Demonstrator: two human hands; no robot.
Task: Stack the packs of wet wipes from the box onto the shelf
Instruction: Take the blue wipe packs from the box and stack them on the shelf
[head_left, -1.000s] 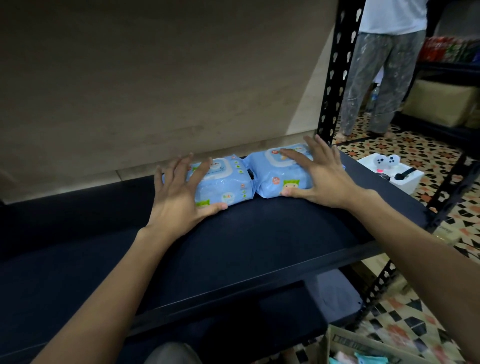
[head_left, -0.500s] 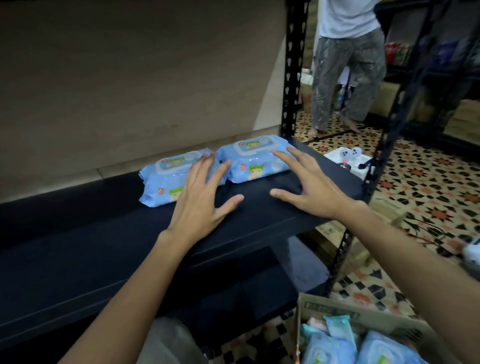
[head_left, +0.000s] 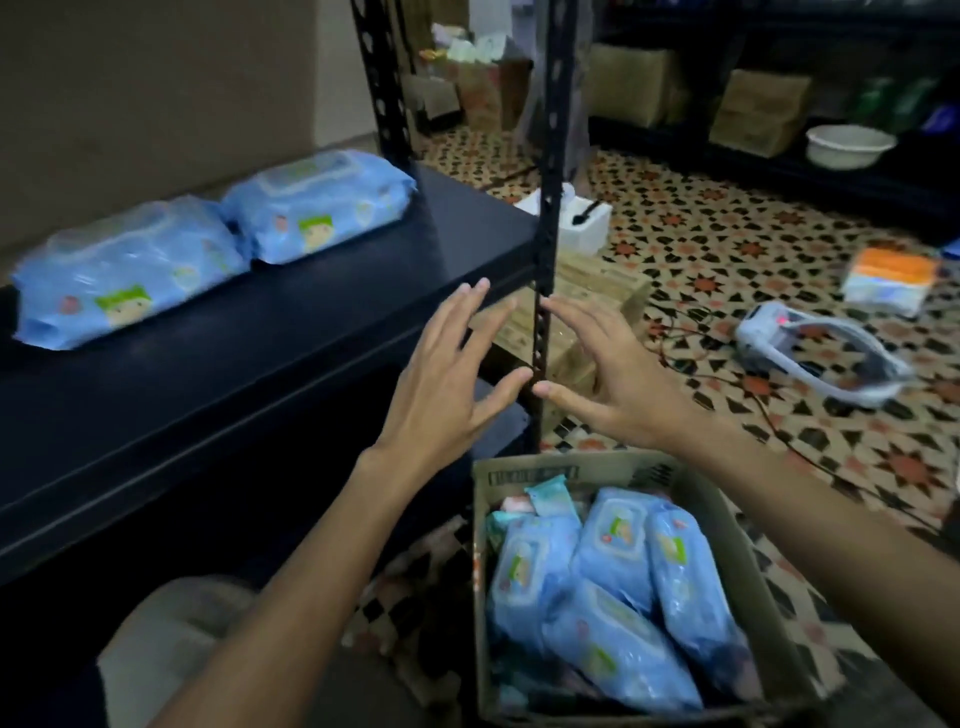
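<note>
Two blue packs of wet wipes lie side by side on the dark shelf (head_left: 291, 332): the left pack (head_left: 124, 275) and the right pack (head_left: 317, 208). A cardboard box (head_left: 717, 499) on the floor at the lower right holds several more blue packs (head_left: 613, 551). My left hand (head_left: 447, 374) and my right hand (head_left: 608, 379) hover in the air between the shelf's front edge and the box, fingers spread, thumbs nearly meeting. Neither hand holds anything.
A black perforated upright (head_left: 550, 156) stands at the shelf's front corner, just behind my hands. On the patterned tile floor lie a white headset-like device (head_left: 821, 353), a white box (head_left: 582, 223), cardboard boxes and an orange-and-white pack (head_left: 888, 280). A white basin (head_left: 847, 145) sits on a far shelf.
Both hands have left the two packs and drawn back off the shelf toward the box. The view has swung down and right, bringing the box fully into sight.
</note>
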